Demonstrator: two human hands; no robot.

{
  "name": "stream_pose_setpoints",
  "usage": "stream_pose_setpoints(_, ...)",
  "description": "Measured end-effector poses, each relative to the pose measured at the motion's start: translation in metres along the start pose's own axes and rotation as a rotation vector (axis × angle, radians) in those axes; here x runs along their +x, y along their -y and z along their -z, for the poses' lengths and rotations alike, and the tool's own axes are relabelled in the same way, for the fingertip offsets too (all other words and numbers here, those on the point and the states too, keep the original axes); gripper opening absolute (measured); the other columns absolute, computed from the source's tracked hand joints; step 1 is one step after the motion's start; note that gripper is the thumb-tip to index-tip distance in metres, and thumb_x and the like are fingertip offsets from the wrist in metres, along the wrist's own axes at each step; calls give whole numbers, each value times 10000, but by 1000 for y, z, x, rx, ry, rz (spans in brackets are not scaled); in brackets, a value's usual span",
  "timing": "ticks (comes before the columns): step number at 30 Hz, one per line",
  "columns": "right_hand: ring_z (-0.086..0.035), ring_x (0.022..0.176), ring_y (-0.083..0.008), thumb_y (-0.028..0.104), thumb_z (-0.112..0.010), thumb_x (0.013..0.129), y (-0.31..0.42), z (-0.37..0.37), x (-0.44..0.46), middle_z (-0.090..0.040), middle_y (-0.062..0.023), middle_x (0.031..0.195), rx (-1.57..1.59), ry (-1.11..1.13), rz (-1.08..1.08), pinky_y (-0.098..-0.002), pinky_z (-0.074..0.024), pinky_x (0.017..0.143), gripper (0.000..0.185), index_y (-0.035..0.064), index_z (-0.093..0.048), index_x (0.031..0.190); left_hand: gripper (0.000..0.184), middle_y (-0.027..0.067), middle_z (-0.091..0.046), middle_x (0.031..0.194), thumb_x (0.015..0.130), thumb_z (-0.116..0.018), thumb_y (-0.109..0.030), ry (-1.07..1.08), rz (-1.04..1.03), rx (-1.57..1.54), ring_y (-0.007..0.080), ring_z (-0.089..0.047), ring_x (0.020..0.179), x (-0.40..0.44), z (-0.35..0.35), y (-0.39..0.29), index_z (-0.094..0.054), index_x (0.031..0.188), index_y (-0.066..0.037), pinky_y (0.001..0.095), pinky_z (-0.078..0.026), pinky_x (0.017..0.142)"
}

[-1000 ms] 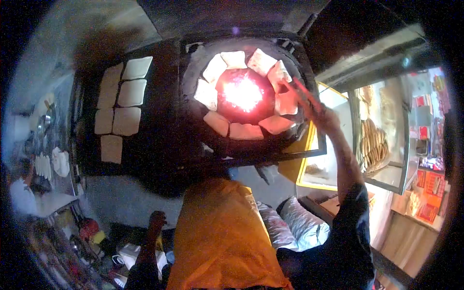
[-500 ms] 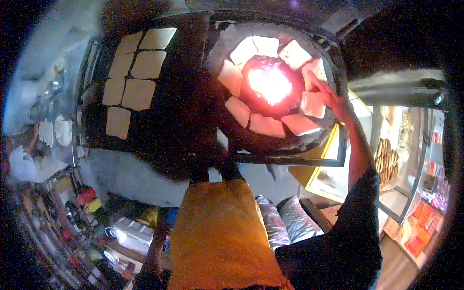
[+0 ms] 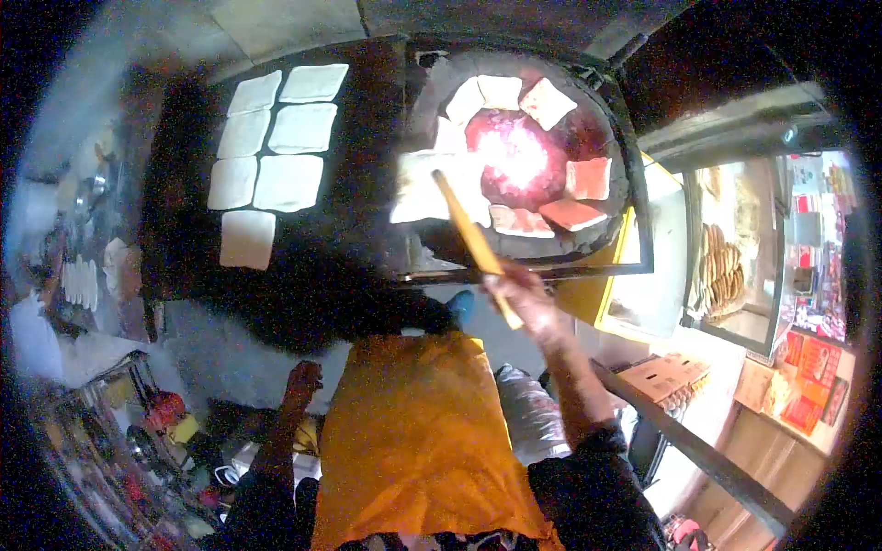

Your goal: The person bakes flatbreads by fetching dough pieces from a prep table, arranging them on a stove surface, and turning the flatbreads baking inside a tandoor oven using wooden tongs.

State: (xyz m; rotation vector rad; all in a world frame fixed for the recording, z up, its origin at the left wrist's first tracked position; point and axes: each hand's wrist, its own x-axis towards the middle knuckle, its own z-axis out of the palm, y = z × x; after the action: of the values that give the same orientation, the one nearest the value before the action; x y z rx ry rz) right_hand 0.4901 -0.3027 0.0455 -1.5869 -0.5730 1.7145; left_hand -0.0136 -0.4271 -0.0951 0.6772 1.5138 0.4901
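My right hand [image 3: 524, 298] is closed around a wooden handle [image 3: 473, 230] that reaches up over the round oven's [image 3: 602, 106] near left rim. The handle's far end lies against a pale square piece of dough [image 3: 421, 197] at the rim; whatever head the tool has is hidden or washed out. A fire [image 3: 514, 151] glows in the middle of the oven, and several square pieces of bread [image 3: 548, 103] stick to the wall around it. My left hand [image 3: 303, 378] hangs low beside my orange apron [image 3: 413, 422], fingers curled, with nothing visible in them.
On the dark counter [image 3: 358, 119] left of the oven lie several flat dough squares [image 3: 294, 182]. A glass case [image 3: 735, 257] with stacked bread [image 3: 721, 266] stands to the right. Below it are a cardboard box [image 3: 666, 376] and a dark rail [image 3: 698, 450]. A shelf with clutter [image 3: 138, 441] fills the lower left.
My right hand has drawn back from the oven's right wall and now grips the wooden handle. A bread piece at the upper right wall is gone. My left hand has risen slightly.
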Motion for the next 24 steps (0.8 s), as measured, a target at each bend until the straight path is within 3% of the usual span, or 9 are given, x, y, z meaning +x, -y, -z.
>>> stream_pose_setpoints(4,-564,757,-121,354,-672,822,-15,-50,6,-633,-30,858,-96,58,-73,-260,-459,691,447,28,-590,1117,243,54,-588,838,900,-593,-281,8,42,97,170,-570,719,28,55,35,-573,975,-50,336,-510,603)
stream_pose_setpoints(10,-578,615,-133,302,-611,845,-2,50,-61,-615,-47,776,-44,-60,-94,-246,-459,477,433,23,-556,1171,242,85,-596,865,903,-573,-273,36,146,-672,225,-591,709,47,112,114,-580,1019,-62,385,-525,571)
stream_pose_setpoints(12,-583,576,-134,281,-609,850,-8,116,-66,-614,-53,753,-172,199,264,-250,-457,431,436,46,-526,1207,261,106,-601,911,908,-558,-274,125,47,-459,247,-600,728,60,123,152,-575,1044,-52,411,-527,575)
stream_pose_setpoints(14,-589,541,-144,291,-616,855,80,66,-81,-615,-68,721,-792,-139,-294,-260,-467,419,435,43,-527,1201,281,128,-606,957,913,-543,-274,181,-24,-318,268,-610,746,70,127,182,-570,1070,-43,438,-530,580)
stream_pose_setpoints(15,-594,528,-145,309,-601,880,82,85,-76,-620,-78,686,-1209,-20,-217,-253,-478,420,350,27,-577,1086,292,139,-609,980,915,-535,-275,206,-63,-260,279,-615,755,75,125,194,-567,1082,-38,451,-531,583)
stream_pose_setpoints(18,-623,541,-155,305,-616,868,85,145,-51,-641,-84,684,-816,-68,-401,-272,-508,435,322,-10,-609,935,323,172,-616,1048,923,-513,-276,278,-150,-195,312,-629,783,88,116,234,-560,1120,-24,490,-535,590)
stream_pose_setpoints(19,-630,525,-167,348,-622,860,115,104,-54,-648,-92,676,-1228,-67,-427,-278,-507,423,352,-4,-626,859,323,172,-616,1048,923,-513,-276,272,-148,-201,312,-629,783,79,100,224,-560,1120,-24,490,-535,590)
stream_pose_setpoints(21,-625,508,-170,375,-613,863,119,137,-30,-647,-94,663,-1149,-20,-463,-278,-503,414,374,2,-629,831,287,171,-623,1026,905,-544,-234,378,-22,-1013,301,-635,778,54,57,182,-572,1090,-16,460,-549,579)
stream_pose_setpoints(24,-609,465,-177,411,-599,865,123,169,6,-636,-98,615,-1131,-6,-537,-283,-496,388,397,18,-638,818,268,162,-634,997,887,-564,-205,134,-125,-415,292,-639,789,41,20,186,-580,1079,-19,431,-563,579)
